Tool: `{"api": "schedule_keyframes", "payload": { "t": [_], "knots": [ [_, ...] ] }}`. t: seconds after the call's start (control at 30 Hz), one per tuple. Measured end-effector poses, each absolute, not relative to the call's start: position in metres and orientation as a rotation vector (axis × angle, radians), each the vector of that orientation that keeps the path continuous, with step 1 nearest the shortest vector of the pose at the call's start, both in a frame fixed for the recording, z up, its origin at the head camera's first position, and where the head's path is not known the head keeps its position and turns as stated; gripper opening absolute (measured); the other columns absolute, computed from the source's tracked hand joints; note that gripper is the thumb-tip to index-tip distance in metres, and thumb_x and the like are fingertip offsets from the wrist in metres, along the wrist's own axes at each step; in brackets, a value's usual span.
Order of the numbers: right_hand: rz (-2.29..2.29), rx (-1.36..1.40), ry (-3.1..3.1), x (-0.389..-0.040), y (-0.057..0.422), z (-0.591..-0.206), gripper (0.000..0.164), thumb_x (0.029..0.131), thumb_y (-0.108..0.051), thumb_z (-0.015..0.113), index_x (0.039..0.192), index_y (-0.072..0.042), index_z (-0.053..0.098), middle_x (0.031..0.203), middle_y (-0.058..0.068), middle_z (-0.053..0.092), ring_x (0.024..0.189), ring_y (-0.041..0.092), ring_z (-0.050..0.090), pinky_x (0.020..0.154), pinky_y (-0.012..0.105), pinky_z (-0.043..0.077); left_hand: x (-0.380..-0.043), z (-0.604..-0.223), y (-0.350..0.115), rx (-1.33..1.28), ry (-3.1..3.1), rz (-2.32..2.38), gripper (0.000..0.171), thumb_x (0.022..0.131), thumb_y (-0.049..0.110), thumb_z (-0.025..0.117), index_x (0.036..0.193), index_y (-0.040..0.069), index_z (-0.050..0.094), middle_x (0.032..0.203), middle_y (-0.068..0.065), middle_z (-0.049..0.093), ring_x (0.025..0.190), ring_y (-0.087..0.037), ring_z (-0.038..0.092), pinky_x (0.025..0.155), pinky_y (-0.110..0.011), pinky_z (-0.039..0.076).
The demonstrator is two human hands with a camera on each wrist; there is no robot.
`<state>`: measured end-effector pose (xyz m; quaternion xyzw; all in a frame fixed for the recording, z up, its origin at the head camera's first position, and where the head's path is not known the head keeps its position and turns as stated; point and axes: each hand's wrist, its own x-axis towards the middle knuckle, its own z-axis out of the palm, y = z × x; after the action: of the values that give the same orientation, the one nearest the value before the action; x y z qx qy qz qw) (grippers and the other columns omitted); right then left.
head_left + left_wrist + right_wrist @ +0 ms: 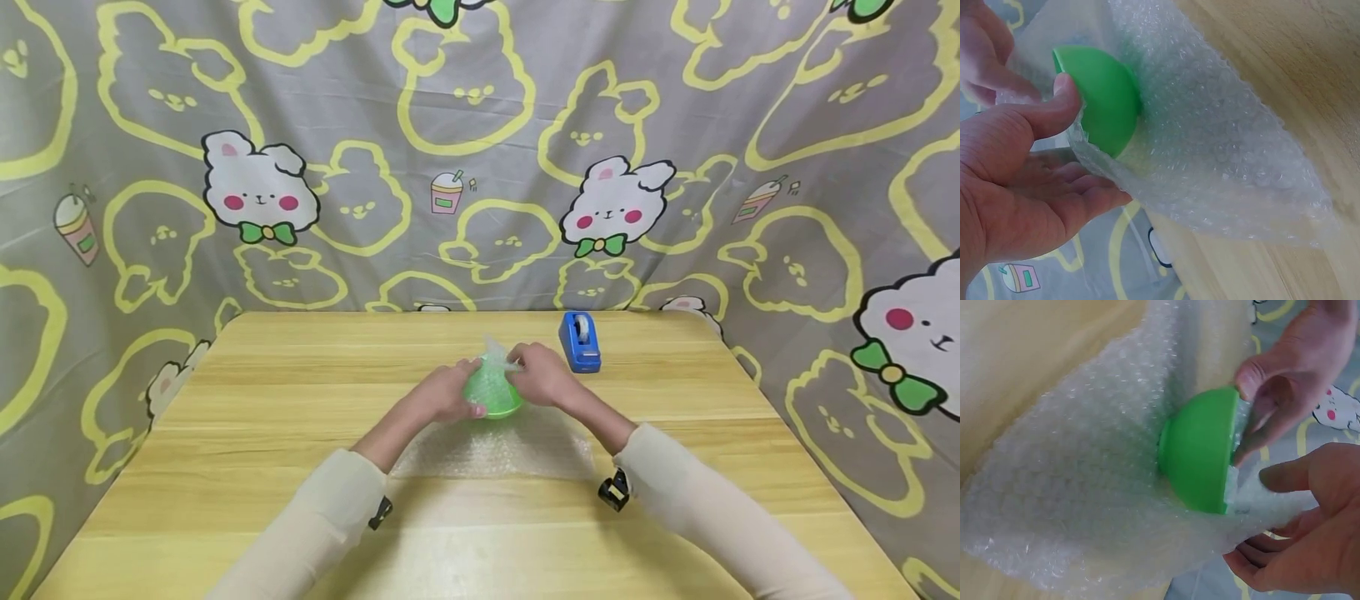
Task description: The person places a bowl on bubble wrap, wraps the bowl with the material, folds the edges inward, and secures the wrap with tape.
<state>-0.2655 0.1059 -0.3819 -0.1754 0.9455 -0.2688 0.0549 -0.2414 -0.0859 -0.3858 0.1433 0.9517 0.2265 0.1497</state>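
A green bowl [1200, 453] sits tilted on its side, seen from its outside in both wrist views, on a sheet of bubble wrap [1210, 119]. Part of the wrap is folded over the bowl's mouth in the head view. My left hand [452, 392] grips the bowl at its rim, the thumb [1063, 103] against the edge and the fingers behind the wrap. At the other side, my right hand [542, 373] holds a raised flap of the wrap between thumb and fingers, close to the rim. The inside of the bowl is hidden.
A blue tape dispenser [581, 342] with a roll stands on the wooden table [300, 375], behind and right of the right hand. The wrap's near part lies flat toward me. A patterned curtain [360, 217] borders the table at the back and sides.
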Motion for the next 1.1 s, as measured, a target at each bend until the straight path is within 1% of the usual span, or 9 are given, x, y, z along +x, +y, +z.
{"api": "schedule_keyframes", "payload": {
  "t": [0.13, 0.27, 0.37, 0.53, 0.63, 0.73, 0.9, 1.0, 1.1],
  "knots": [
    [-0.731, -0.539, 2.935, -0.262, 0.1, -0.388, 0.046, 0.102, -0.023, 0.06, 0.141, 0.001, 0.055, 0.125, 0.028, 0.06, 0.107, 0.038, 0.061, 0.086, 0.05, 0.054, -0.241, -0.385, -0.084, 0.413, 2.739, 0.641, 0.086, 0.09, 0.029, 0.077, 0.16, 0.009, 0.03, 0.164, -0.023, 0.029, 0.145, -0.048, 0.036, 0.118, -0.057, 0.033],
    [-0.648, -0.577, 2.989, -0.258, 0.097, -0.393, 0.039, 0.101, -0.016, 0.058, 0.138, -0.006, 0.062, 0.118, 0.025, 0.064, 0.1, 0.034, 0.057, 0.08, 0.047, 0.05, -0.241, -0.385, -0.083, 0.404, 2.737, 0.641, 0.087, 0.09, 0.029, 0.077, 0.16, 0.01, 0.03, 0.164, -0.022, 0.029, 0.146, -0.047, 0.036, 0.118, -0.057, 0.033],
    [-0.619, -0.596, 3.009, -0.253, 0.096, -0.395, 0.036, 0.097, -0.008, 0.058, 0.132, -0.006, 0.067, 0.11, 0.022, 0.063, 0.096, 0.031, 0.053, 0.076, 0.042, 0.043, -0.241, -0.386, -0.082, 0.403, 2.736, 0.637, 0.086, 0.09, 0.03, 0.076, 0.16, 0.01, 0.03, 0.164, -0.021, 0.03, 0.146, -0.046, 0.036, 0.118, -0.057, 0.034],
    [-0.61, -0.601, 3.008, -0.246, 0.096, -0.399, 0.039, 0.094, -0.001, 0.055, 0.13, -0.003, 0.068, 0.111, 0.021, 0.057, 0.099, 0.032, 0.05, 0.077, 0.042, 0.039, -0.242, -0.387, -0.081, 0.404, 2.737, 0.627, 0.086, 0.091, 0.03, 0.076, 0.16, 0.01, 0.03, 0.164, -0.021, 0.03, 0.146, -0.046, 0.035, 0.118, -0.056, 0.034],
    [-0.621, -0.63, 3.014, -0.243, 0.097, -0.4, 0.041, 0.091, 0.002, 0.053, 0.129, -0.001, 0.068, 0.111, 0.021, 0.057, 0.099, 0.032, 0.05, 0.079, 0.043, 0.04, -0.241, -0.388, -0.08, 0.394, 2.745, 0.648, 0.086, 0.09, 0.029, 0.077, 0.159, 0.007, 0.03, 0.159, -0.024, 0.039, 0.143, -0.045, 0.041, 0.116, -0.055, 0.038],
    [-0.631, -0.639, 3.01, -0.242, 0.097, -0.4, 0.043, 0.09, 0.005, 0.051, 0.129, -0.001, 0.068, 0.111, 0.021, 0.057, 0.1, 0.033, 0.05, 0.081, 0.044, 0.04, -0.241, -0.388, -0.079, 0.372, 2.75, 0.69, 0.089, 0.089, 0.027, 0.078, 0.159, 0.005, 0.028, 0.145, -0.028, 0.053, 0.132, -0.044, 0.052, 0.109, -0.054, 0.046],
    [-0.6, -0.65, 3.01, -0.242, 0.098, -0.401, 0.045, 0.088, 0.007, 0.052, 0.128, -0.002, 0.068, 0.115, 0.022, 0.058, 0.102, 0.035, 0.053, 0.083, 0.047, 0.044, -0.243, -0.39, -0.077, 0.344, 2.745, 0.743, 0.097, 0.087, 0.023, 0.081, 0.161, 0.014, 0.018, 0.128, -0.029, 0.063, 0.114, -0.039, 0.063, 0.096, -0.05, 0.054],
    [-0.585, -0.667, 3.015, -0.242, 0.099, -0.402, 0.046, 0.085, 0.009, 0.054, 0.127, -0.003, 0.069, 0.117, 0.022, 0.059, 0.104, 0.036, 0.055, 0.085, 0.049, 0.046, -0.244, -0.39, -0.075, 0.357, 2.751, 0.736, 0.104, 0.085, 0.02, 0.082, 0.163, 0.021, 0.013, 0.136, -0.029, 0.059, 0.115, -0.041, 0.063, 0.097, -0.051, 0.053],
    [-0.595, -0.667, 3.004, -0.242, 0.1, -0.403, 0.047, 0.083, 0.01, 0.057, 0.127, -0.003, 0.069, 0.12, 0.023, 0.058, 0.107, 0.038, 0.056, 0.089, 0.052, 0.048, -0.243, -0.389, -0.074, 0.387, 2.743, 0.668, 0.099, 0.088, 0.021, 0.079, 0.164, 0.022, 0.016, 0.153, -0.03, 0.043, 0.124, -0.044, 0.058, 0.102, -0.053, 0.051]
  ]
}}
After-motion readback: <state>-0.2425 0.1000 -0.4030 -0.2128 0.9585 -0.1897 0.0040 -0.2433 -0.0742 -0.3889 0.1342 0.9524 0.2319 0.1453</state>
